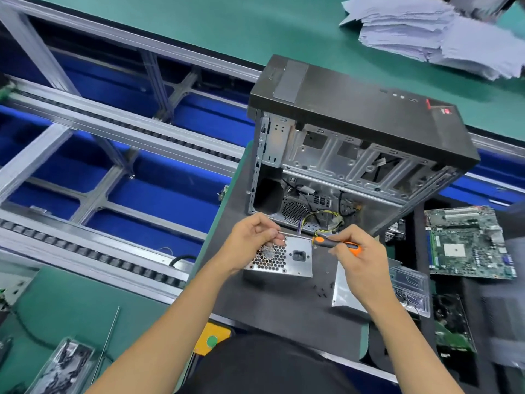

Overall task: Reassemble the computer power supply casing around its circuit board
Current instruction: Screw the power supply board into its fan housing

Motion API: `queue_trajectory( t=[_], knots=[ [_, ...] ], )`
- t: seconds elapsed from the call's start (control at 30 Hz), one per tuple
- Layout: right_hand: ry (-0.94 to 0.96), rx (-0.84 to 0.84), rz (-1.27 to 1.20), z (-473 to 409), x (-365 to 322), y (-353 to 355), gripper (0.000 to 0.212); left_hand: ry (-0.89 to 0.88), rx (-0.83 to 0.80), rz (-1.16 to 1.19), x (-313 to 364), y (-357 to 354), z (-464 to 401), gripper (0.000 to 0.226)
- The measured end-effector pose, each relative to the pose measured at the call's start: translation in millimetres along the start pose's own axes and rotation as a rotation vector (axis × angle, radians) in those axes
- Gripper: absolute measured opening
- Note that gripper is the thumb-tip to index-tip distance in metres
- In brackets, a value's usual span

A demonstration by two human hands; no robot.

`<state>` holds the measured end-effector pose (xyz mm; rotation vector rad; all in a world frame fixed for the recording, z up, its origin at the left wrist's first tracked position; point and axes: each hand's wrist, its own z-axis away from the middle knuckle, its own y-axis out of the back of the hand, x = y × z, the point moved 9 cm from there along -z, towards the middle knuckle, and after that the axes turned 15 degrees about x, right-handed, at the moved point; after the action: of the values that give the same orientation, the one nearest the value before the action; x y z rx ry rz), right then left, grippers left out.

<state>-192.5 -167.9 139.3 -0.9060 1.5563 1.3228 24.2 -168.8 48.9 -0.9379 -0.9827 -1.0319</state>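
Left hand [257, 237] has its fingers [274, 234] curled over the top edge of the power supply [279, 258], gripping it right above the honeycomb vent. Right hand [359, 255] is wrapped around a black and orange screwdriver [338, 244], fingers closed on the handle, and the tip end points in at the box's upper right corner. The power supply stands on the dark mat [284, 305] on the table [71, 302], vent and power socket face turned up toward the camera. Coloured wires [326, 223] run up behind it toward the open computer case [355, 146], which sits just behind the hands with its bare metal inside facing us. A few small black screws [322, 291] lie loose on the mat just right of the power supply, and a shiny metal cover [345, 291] lies under the right wrist. Further right, a green motherboard [468, 243] lies flat. Far back on the green surface, a stack of white paper [443, 35]. To the left, a metal conveyor frame [113, 137] over blue.
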Motion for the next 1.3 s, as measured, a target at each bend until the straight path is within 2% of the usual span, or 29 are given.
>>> queue_trajectory(
  t=[0.2, 0.37, 0.5, 0.57, 0.63, 0.7, 0.73, 0.77, 0.87, 1.1, 1.23, 1.3],
  knots=[
    [-0.012, 0.064, -0.043, -4, -14, 2, 0.016, -0.049, -0.015, 0.057, 3, -4, -3, 0.01],
    [-0.02, 0.098, -0.056, -8, -14, 7, 0.017, -0.059, -0.063, 0.048, -1, -10, -6, 0.013],
    [-0.016, 0.122, -0.052, -14, -14, 10, 0.016, -0.127, -0.213, 0.051, 5, -16, -6, 0.04],
    [-0.018, 0.137, -0.05, -18, -14, 14, 0.017, -0.156, -0.169, 0.008, 5, -9, -12, 0.042],
    [-0.016, 0.146, -0.035, -24, -13, 19, 0.016, -0.182, 0.011, -0.241, 0, 5, -24, 0.047],
    [-0.003, 0.155, -0.002, -28, -13, 25, 0.013, -0.274, 0.191, -0.736, -2, 21, -33, 0.046],
    [0.001, 0.16, 0.004, -31, -12, 27, 0.013, -0.303, 0.202, -0.929, -3, 21, -37, 0.049],
    [0.003, 0.165, 0.004, -34, -12, 29, 0.014, -0.279, 0.167, -1.023, -9, 18, -41, 0.052],
    [0.001, 0.169, 0.0, -40, -8, 30, 0.014, -0.138, 0.026, -1.04, -26, 4, -52, 0.053],
    [0.03, 0.112, 0.046, -50, 0, 19, 0.019, -0.199, -0.139, -1.156, -42, -25, -65, 0.055],
    [0.029, 0.069, 0.095, -56, 7, 12, 0.016, -0.181, -0.204, -1.041, -48, -23, -66, 0.045],
    [0.029, 0.039, 0.107, -58, 10, 7, 0.016, -0.179, -0.193, -0.987, -48, -21, -66, 0.051]
  ],
)
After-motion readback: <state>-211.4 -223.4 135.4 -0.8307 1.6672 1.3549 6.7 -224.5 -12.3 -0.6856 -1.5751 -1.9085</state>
